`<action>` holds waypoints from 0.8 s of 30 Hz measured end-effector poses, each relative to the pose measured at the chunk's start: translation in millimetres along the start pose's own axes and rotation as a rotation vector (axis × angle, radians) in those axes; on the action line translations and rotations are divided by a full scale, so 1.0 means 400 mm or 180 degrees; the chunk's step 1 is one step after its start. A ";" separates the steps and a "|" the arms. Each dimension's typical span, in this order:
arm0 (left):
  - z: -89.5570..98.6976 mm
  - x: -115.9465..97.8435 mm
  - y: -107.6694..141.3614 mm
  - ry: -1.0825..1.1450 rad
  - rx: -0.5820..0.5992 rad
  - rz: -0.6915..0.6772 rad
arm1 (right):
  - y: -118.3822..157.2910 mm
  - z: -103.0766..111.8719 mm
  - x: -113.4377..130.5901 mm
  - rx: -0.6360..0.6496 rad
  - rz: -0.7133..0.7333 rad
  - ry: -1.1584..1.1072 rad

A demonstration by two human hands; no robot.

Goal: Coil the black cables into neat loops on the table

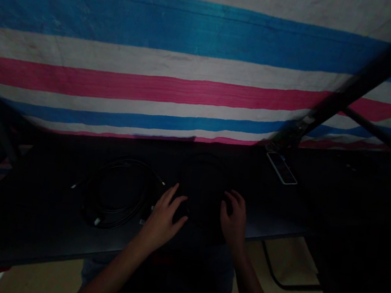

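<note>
My left hand [164,219] is over the black table, its thumb and fingers spread apart. My right hand [235,221] is a short way to the right, fingers bent and the thumb apart from them, with nothing visible in its grasp. Between the hands lies a very dark, rounded shape, with a faint curved edge like a coiled cable [208,155]. Too little light falls there to tell whether either hand touches it. Left of my left hand, a coiled black cable [125,212] with light-coloured metal plug ends lies flat on the table.
The dark table [271,228] runs across the view. A phone [282,169] lies at the back right near a slanting dark metal post [354,90]. Striped sheeting [188,95] hangs behind the table. Below the front edge, a dark metal leg frame [285,287] stands over the floor.
</note>
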State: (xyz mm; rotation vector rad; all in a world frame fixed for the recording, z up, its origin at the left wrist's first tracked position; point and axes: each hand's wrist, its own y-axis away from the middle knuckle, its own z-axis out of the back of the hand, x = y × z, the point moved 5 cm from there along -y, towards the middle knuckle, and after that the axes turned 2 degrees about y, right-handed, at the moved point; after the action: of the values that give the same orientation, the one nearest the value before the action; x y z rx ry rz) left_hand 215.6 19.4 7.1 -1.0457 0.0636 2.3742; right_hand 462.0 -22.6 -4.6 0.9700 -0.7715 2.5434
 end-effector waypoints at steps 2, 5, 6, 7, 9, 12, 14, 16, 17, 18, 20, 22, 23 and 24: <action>-0.018 0.000 0.022 -0.0316 0.0332 -0.0171 | -0.001 -0.009 0.017 0.0164 0.0243 0.0093; -0.036 -0.001 0.025 -0.0612 0.0390 -0.0322 | 0.004 -0.033 0.046 0.0542 0.0475 0.0070; -0.038 -0.001 0.018 -0.0667 0.0308 -0.0323 | 0.009 -0.042 0.058 0.0705 0.0562 0.0053; -0.039 -0.002 0.009 -0.0712 0.0202 -0.0301 | 0.015 -0.052 0.071 0.0875 0.0662 0.0056; -0.040 -0.003 -0.016 -0.0785 -0.0015 -0.0228 | 0.033 -0.068 0.093 0.1209 0.0869 0.0135; -0.046 -0.004 -0.058 -0.0781 -0.0179 -0.0118 | 0.059 -0.080 0.104 0.1509 0.1093 0.0340; -0.055 -0.002 -0.083 -0.0713 -0.0165 -0.0059 | 0.070 -0.079 0.095 0.1461 0.1161 0.0477; -0.064 0.000 -0.098 -0.0642 -0.0149 -0.0010 | 0.077 -0.075 0.076 0.1243 0.1161 0.0616; -0.066 0.001 -0.102 -0.0622 -0.0185 0.0006 | 0.078 -0.073 0.065 0.1117 0.1136 0.0678; -0.065 0.001 -0.103 -0.0616 -0.0260 0.0011 | 0.079 -0.073 0.055 0.1010 0.1107 0.0723; -0.060 -0.003 -0.100 -0.0639 -0.0429 -0.0061 | 0.077 -0.077 0.042 0.0932 0.1076 0.0744; -0.061 -0.013 -0.096 -0.0695 -0.0361 -0.0313 | 0.071 -0.085 0.041 0.1025 0.1090 0.0722; -0.064 -0.019 -0.096 -0.0726 -0.0225 -0.0471 | 0.065 -0.089 0.044 0.1100 0.1100 0.0723; -0.069 -0.024 -0.097 -0.0755 -0.0073 -0.0600 | 0.059 -0.093 0.048 0.1178 0.1099 0.0747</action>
State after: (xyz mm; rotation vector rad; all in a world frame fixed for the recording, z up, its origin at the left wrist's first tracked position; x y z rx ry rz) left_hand 258.4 41.3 1.0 -0.7386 -0.1428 2.3119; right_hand 418.1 -18.2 -23.5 0.6587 -0.4378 3.1075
